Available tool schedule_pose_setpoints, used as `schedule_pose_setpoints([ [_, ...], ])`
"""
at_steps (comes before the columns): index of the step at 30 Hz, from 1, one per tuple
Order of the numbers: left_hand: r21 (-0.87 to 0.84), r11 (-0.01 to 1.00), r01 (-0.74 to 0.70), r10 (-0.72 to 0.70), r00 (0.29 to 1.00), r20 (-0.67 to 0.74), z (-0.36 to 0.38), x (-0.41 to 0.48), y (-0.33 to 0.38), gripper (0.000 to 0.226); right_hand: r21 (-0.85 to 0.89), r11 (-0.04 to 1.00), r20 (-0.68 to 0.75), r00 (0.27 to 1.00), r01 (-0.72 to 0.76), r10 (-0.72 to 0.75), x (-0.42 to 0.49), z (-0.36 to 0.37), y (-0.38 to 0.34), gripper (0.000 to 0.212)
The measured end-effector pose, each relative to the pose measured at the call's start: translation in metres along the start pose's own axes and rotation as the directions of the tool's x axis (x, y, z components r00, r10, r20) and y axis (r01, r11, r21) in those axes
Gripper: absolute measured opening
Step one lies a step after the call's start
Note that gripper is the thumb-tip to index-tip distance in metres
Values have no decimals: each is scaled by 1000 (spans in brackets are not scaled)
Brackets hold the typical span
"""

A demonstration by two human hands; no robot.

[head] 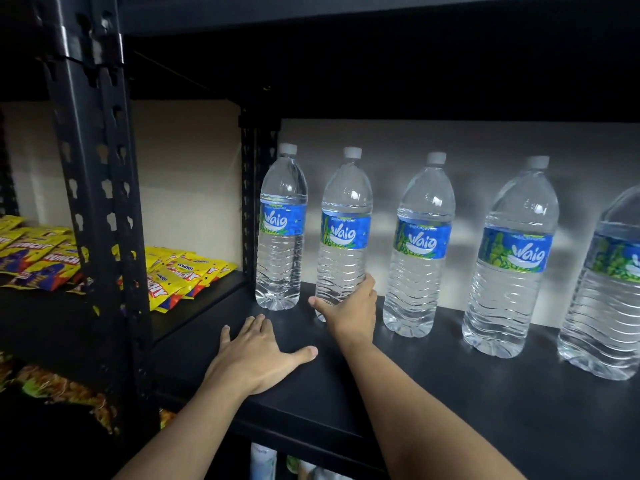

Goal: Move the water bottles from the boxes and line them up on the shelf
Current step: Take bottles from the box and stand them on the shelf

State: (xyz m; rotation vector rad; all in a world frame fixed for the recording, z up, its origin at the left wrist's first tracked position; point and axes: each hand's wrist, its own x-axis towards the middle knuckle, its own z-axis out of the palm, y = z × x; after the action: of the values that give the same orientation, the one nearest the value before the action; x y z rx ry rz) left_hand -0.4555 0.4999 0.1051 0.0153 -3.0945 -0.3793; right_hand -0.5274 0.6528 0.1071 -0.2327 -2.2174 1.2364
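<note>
A: Where do the bottles stand?

B: Five clear plastic water bottles (512, 254) with blue labels and white caps stand upright in a row along the black metal shelf (450, 393), close to its pale back wall. The right hand (349, 313) grips the second bottle from the left (344, 230) low on its ribbed body, with the thumb on one side and the fingers (367, 284) curled round the other. Its base seems to rest on the shelf, though the hand hides that part, so I would not swear to it.

A: And the other hand?

B: The left hand (256, 355) lies flat on the shelf in front of the leftmost bottle (282, 223). Its fingers are straight and spread, holding nothing.

A: How will such a bottle handle?

B: It is full to the shoulder, so I judge it heavy for one hand. The wall looks thin and should give under a squeeze. The ribs add stiffness and bite, while the smooth shoulder and glossy label would be slipperier. A low grip suits sliding it. For lifting, I would take the ribbed waist just under the label. A nudge high up could tip it, and the third bottle (420, 244) stands near enough to be knocked.

A: Anything else?

B: Yellow snack packets (180, 275) lie on the neighbouring shelf to the left. No boxes are in view.
</note>
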Motion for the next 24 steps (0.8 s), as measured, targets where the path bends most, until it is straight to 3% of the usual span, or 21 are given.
schedule_pose_setpoints([
  [12,-11,1000,0,0,1000,-4,-2,-3,3,118,-41,999,18,1000,-7,7,-2,-3,-4,108],
  [18,-36,999,-5,4,999,-32,-2,-3,3,116,-39,997,124,989,-70,75,-8,-10,-5,121],
  [21,-122,992,-7,-8,992,-126,-6,-9,5,97,-80,992,201,974,-93,107,-21,-24,-1,118],
  [24,-204,978,-34,-28,956,-294,-10,-21,5,51,-127,991,286,955,-46,81,-41,-54,4,87],
])
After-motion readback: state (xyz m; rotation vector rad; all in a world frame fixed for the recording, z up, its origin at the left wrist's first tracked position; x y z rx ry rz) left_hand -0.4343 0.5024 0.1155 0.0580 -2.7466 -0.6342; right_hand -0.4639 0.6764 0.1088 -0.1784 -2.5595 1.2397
